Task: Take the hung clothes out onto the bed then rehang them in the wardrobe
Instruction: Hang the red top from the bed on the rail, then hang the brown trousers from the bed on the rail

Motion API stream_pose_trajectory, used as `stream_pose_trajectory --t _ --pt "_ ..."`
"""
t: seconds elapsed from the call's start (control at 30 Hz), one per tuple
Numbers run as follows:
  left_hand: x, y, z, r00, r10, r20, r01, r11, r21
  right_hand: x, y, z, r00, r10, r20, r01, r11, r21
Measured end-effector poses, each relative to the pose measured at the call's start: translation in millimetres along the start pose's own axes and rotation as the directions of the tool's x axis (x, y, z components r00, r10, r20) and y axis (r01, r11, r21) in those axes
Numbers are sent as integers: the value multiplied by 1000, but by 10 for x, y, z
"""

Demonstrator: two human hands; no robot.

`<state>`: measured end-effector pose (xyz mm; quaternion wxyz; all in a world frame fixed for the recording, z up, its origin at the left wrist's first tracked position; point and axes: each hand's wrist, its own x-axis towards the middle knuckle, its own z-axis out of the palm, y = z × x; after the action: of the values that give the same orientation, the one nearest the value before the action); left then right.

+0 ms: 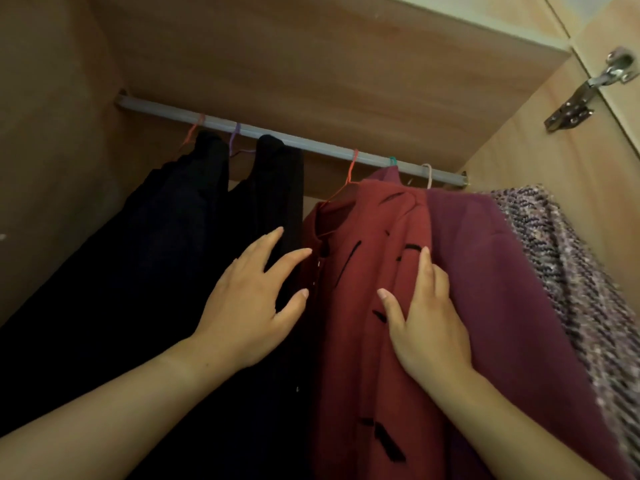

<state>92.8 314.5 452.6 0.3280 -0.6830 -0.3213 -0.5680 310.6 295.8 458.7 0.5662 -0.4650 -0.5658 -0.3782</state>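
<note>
Several garments hang from a grey rail (311, 142) inside the wardrobe. Two black garments (166, 244) hang at the left on orange and purple hangers. A rust-red shirt with black dashes (360, 271) hangs in the middle on an orange hanger (349, 171). To its right hang a plum garment (502, 271) and a speckled knit (568, 271). My left hand (252, 306) is spread, fingers apart, against the black cloth at the red shirt's left edge. My right hand (426, 313) lies flat on the red shirt, thumb apart, holding nothing that I can see.
Wooden wardrobe walls close in on the left (52, 133) and right. A shelf board (311, 64) runs just above the rail. The open door's metal hinge (588, 91) sits at the upper right. A gap of bare rail separates the black garments from the red shirt.
</note>
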Motion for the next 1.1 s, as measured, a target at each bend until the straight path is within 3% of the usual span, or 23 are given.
stream_pose_trajectory --t 0.27,0.43,0.6,0.83,0.97,1.1 --pt "-873 79 121 977 0 213 16 997 -71 -1041 16 -300 977 123 176 -98 985 -143" --pt "-1604 208 97 926 65 372 -5 987 -161 -1831 -107 -646 918 284 278 -227 949 -219" --pt "-2503 580 -55 809 117 576 56 960 -274 -2759 -273 -1157 820 382 427 -215 896 -389" --pt "-3657 1289 -448 627 264 733 98 907 -411 -3978 -613 -2204 672 473 569 -152 841 -520" --pt "-4133 1728 -692 528 384 757 156 833 -531 -4607 -847 -2858 620 560 550 -153 774 -615" --pt "-4468 2385 -991 463 534 708 185 722 -666 -5211 -1035 -3622 504 721 476 -176 625 -761"
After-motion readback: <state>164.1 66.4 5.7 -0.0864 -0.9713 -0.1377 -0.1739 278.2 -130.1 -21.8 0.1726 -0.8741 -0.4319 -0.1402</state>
